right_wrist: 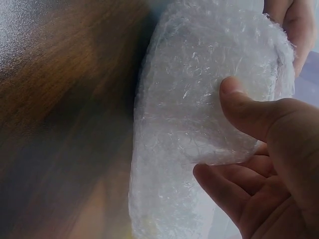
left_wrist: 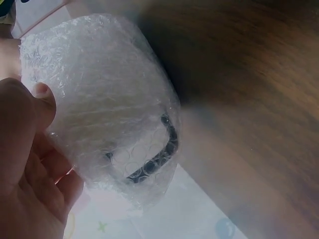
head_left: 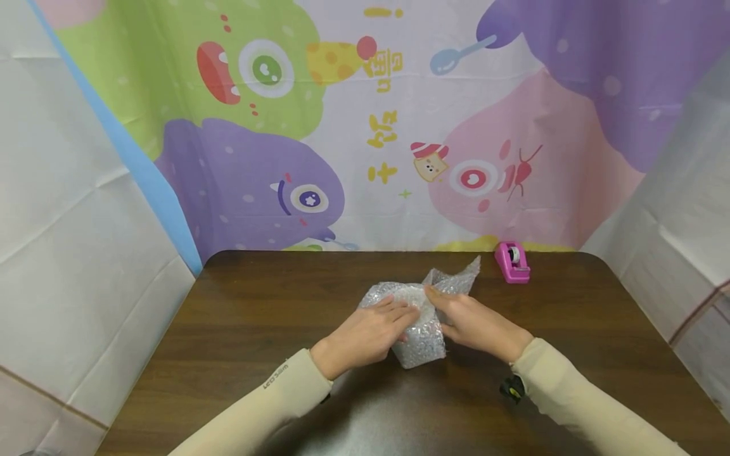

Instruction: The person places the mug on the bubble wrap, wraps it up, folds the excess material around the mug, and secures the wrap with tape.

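On the table sits a boxy bundle of clear bubble wrap. A bent black strip, part of what is inside, shows through the layers in the left wrist view; the rest is blurred by the plastic. My left hand holds the bundle from the left, fingers across its top and thumb against its side. On the right, my right hand grips the wrap, its thumb on the outer face and fingers by a fold's edge. A loose tail of bubble wrap sticks out behind the right hand.
A pink tape dispenser with a roll in it stands near the back right edge of the dark wooden table. Behind the table hangs a cartoon-print cloth. Pale panels flank both sides.
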Tool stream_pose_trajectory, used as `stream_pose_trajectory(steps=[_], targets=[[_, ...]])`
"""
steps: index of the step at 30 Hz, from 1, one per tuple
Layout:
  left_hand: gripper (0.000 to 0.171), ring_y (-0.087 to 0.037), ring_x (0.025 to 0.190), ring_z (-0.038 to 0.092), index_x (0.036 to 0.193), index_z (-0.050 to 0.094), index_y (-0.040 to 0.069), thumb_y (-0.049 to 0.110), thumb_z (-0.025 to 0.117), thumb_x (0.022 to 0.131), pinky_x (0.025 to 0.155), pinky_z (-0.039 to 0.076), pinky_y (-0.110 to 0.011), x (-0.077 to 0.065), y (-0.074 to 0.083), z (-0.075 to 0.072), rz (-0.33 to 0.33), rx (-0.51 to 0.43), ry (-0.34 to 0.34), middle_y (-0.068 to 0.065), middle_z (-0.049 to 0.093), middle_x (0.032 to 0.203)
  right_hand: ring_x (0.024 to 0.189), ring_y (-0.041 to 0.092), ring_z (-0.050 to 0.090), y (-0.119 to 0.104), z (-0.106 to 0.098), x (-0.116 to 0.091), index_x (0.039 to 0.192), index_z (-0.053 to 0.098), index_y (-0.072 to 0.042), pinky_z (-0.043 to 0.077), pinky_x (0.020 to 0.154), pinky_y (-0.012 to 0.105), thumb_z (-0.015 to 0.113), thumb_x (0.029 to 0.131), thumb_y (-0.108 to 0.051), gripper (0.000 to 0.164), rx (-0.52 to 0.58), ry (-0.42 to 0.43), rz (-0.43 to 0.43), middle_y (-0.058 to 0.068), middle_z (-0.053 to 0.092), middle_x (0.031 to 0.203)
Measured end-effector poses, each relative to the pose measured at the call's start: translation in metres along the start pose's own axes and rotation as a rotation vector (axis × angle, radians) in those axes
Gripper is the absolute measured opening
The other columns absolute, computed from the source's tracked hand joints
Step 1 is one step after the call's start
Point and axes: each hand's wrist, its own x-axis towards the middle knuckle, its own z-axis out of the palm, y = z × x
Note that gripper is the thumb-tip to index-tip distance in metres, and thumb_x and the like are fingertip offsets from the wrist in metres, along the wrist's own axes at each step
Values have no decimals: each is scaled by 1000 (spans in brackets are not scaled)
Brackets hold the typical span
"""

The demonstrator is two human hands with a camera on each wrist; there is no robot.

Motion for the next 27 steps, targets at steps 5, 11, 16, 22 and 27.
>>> stream_pose_trajectory(steps=[5,11,16,22,27], targets=[[40,-20,132,61,137,61,7,22,66,100,118,43,-43,2,0,-3,10,26,-35,-5,66,138,116,40,69,0,-1,-1,142,47,18,57,98,45,77,87,-2,66,6,3,3,33,56,140],[35,-15,115,66,125,66,12,26,73,94,107,53,-37,7,-1,-8,78,186,-22,3,68,119,114,38,70,-1,-2,0,142,48,17,58,96,44,78,87,-2,66,-10,1,-3,33,58,139],[38,-15,106,65,129,70,17,31,74,93,94,55,-31,12,-3,-10,87,221,-18,4,67,118,108,35,73,0,-1,-1,142,48,17,61,91,42,79,86,-3,67,-21,3,3,32,60,137],[46,-17,120,68,138,64,10,23,73,95,109,52,-32,7,-3,-9,87,124,-36,0,71,130,111,38,71,0,-1,-1,142,48,17,60,94,43,79,86,-4,67,-12,1,-3,33,59,137],[49,-18,132,62,144,58,6,27,65,101,117,44,-36,2,-3,-8,83,53,-75,-4,66,140,118,41,67,-1,-1,-1,141,49,18,57,99,45,79,88,-6,65,-1,4,-6,33,58,138]])
